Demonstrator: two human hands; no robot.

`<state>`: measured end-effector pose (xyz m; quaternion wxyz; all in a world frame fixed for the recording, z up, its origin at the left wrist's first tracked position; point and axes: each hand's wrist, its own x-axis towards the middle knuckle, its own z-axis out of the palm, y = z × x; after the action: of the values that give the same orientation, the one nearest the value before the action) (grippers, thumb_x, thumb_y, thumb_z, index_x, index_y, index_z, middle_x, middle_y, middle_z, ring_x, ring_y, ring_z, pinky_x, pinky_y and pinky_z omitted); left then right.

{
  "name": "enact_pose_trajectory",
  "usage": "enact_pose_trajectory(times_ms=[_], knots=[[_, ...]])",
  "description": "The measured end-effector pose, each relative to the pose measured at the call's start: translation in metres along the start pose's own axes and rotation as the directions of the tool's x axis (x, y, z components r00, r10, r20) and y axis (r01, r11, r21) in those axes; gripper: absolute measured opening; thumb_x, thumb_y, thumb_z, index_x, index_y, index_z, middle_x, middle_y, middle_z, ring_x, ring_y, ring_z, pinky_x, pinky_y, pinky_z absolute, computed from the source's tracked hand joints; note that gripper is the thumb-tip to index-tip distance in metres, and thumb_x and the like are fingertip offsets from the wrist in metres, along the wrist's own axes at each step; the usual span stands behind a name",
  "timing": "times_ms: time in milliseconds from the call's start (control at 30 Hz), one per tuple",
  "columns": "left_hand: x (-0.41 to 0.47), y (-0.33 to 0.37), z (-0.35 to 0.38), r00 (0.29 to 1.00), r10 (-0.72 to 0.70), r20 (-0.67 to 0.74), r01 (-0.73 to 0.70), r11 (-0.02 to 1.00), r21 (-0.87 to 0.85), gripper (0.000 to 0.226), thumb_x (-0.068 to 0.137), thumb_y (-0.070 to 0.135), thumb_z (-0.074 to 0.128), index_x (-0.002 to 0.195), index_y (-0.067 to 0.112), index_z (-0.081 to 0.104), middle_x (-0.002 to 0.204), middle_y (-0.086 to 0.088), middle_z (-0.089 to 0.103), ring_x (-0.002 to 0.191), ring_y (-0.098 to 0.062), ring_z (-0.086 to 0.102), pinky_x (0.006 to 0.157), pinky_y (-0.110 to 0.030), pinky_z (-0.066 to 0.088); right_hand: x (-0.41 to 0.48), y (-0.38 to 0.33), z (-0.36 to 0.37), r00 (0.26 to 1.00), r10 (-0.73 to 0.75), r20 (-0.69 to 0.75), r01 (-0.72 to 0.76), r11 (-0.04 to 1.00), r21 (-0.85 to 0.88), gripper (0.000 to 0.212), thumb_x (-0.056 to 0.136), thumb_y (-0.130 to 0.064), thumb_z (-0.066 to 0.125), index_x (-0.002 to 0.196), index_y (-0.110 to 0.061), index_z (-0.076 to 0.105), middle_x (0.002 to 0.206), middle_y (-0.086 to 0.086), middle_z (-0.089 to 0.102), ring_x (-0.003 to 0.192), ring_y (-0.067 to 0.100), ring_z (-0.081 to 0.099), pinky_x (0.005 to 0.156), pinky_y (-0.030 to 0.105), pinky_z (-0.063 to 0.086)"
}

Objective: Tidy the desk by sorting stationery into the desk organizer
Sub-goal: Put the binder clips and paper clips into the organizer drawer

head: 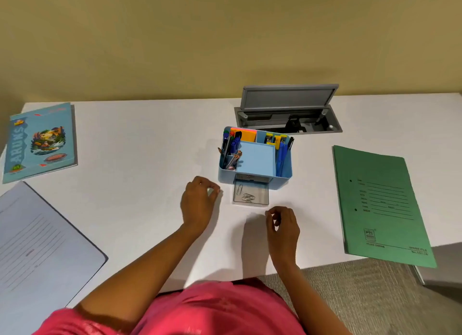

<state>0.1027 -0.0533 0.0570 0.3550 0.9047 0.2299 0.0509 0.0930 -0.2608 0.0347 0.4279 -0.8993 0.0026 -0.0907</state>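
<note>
A light blue desk organizer point(285, 174) stands mid-desk holding pens, pencils, sticky notes and a blue pad. Its small clear drawer point(250, 202) is pulled out toward me, with a few paper clips point(247, 197) inside. My left hand point(198, 202) hovers just left of the drawer, fingers curled with the fingertips close together; whether it pinches anything is unclear. My right hand point(283, 228) sits just below and right of the drawer, fingers loosely curled, nothing visible in it.
On the white desk point(140, 159), a teal notebook point(40, 142) lies far left and a grey-blue file folder point(37, 254) at the near left. A green folder point(380, 204) overhangs the right edge. An open grey cable hatch point(287, 112) sits behind the organizer.
</note>
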Motion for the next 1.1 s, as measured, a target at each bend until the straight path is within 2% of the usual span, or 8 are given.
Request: enact_pose_trajectory(times_ms=[167, 333, 467, 633, 767, 967, 1033, 1100], knots=[[-0.015, -0.049, -0.032, 0.973, -0.205, -0.107, 0.206, 0.979, -0.007, 0.016, 0.087, 0.023, 0.061, 0.074, 0.03, 0.065, 0.104, 0.008, 0.061, 0.097, -0.016, 0.054, 0.066, -0.026, 0.035, 0.005, -0.022, 0.029, 0.968, -0.158, 0.195, 0.158, 0.987, 0.013, 0.015, 0.085, 0.001, 0.061, 0.082, -0.013, 0.057, 0.087, -0.003, 0.056, 0.074, 0.008, 0.052, 0.066, 0.02, 0.044], [-0.025, -0.082, -0.048, 0.925, -0.34, -0.17, 0.352, 0.935, 0.045, 0.015, 0.087, 0.022, 0.06, 0.08, 0.026, 0.072, 0.108, 0.004, 0.061, 0.097, -0.022, 0.054, 0.066, -0.029, 0.037, 0.011, -0.043, 0.073, 0.82, -0.441, 0.365, 0.472, 0.882, 0.006, 0.009, 0.085, 0.0, 0.058, 0.079, -0.007, 0.057, 0.082, 0.001, 0.057, 0.073, 0.018, 0.053, 0.07, 0.028, 0.047], [-0.024, -0.092, -0.05, 0.911, -0.373, -0.177, 0.388, 0.92, 0.06, 0.014, 0.087, 0.022, 0.06, 0.081, 0.024, 0.072, 0.109, 0.001, 0.061, 0.096, -0.025, 0.054, 0.066, -0.032, 0.042, 0.013, -0.053, 0.108, 0.751, -0.26, 0.607, 0.367, 0.929, -0.056, 0.012, 0.09, -0.017, 0.053, 0.101, -0.018, 0.059, 0.099, -0.001, 0.055, 0.088, 0.016, 0.057, 0.075, 0.034, 0.05], [-0.018, -0.09, -0.048, 0.908, -0.385, -0.164, 0.4, 0.914, 0.072, 0.015, 0.086, 0.023, 0.058, 0.08, 0.025, 0.072, 0.107, 0.001, 0.06, 0.094, -0.025, 0.054, 0.066, -0.033, 0.045, 0.013, -0.066, 0.131, 0.693, -0.225, 0.685, 0.447, 0.879, -0.164, 0.022, 0.09, -0.022, 0.058, 0.111, -0.021, 0.056, 0.108, 0.002, 0.054, 0.095, 0.021, 0.057, 0.075, 0.031, 0.048], [-0.014, -0.087, -0.046, 0.917, -0.369, -0.151, 0.383, 0.921, 0.075, 0.014, 0.085, 0.022, 0.059, 0.079, 0.025, 0.072, 0.106, 0.001, 0.06, 0.093, -0.024, 0.055, 0.064, -0.031, 0.043, 0.011, -0.066, 0.136, 0.693, -0.229, 0.684, 0.487, 0.848, -0.208, 0.014, 0.088, -0.018, 0.057, 0.102, -0.021, 0.055, 0.099, 0.003, 0.052, 0.088, 0.024, 0.056, 0.069, 0.033, 0.049], [-0.01, -0.082, -0.042, 0.923, -0.367, -0.113, 0.375, 0.925, 0.059, 0.017, 0.086, 0.02, 0.057, 0.08, 0.024, 0.072, 0.106, 0.002, 0.06, 0.095, -0.023, 0.055, 0.064, -0.03, 0.041, 0.008, -0.063, 0.138, 0.672, -0.16, 0.723, 0.505, 0.813, -0.289, 0.01, 0.089, -0.011, 0.05, 0.096, -0.011, 0.057, 0.1, 0.006, 0.056, 0.092, 0.025, 0.056, 0.073, 0.033, 0.047], [-0.008, -0.08, -0.039, 0.928, -0.361, -0.097, 0.368, 0.927, 0.074, 0.018, 0.085, 0.018, 0.055, 0.079, 0.025, 0.072, 0.105, 0.003, 0.06, 0.094, -0.022, 0.056, 0.065, -0.032, 0.045, 0.007, -0.059, 0.134, 0.693, -0.164, 0.702, 0.516, 0.793, -0.324, 0.009, 0.075, -0.002, 0.06, 0.08, -0.009, 0.058, 0.083, 0.007, 0.057, 0.075, 0.024, 0.057, 0.059, 0.031, 0.049], [-0.006, -0.077, -0.036, 0.933, -0.352, -0.078, 0.358, 0.93, 0.084, 0.021, 0.083, 0.016, 0.053, 0.079, 0.025, 0.072, 0.104, 0.003, 0.06, 0.091, -0.022, 0.057, 0.067, -0.035, 0.049, 0.006, -0.049, 0.127, 0.673, -0.252, 0.696, 0.561, 0.787, -0.257, 0.025, 0.054, 0.006, 0.07, 0.061, -0.012, 0.053, 0.06, 0.003, 0.05, 0.052, 0.019, 0.049, 0.042, 0.026, 0.042]])
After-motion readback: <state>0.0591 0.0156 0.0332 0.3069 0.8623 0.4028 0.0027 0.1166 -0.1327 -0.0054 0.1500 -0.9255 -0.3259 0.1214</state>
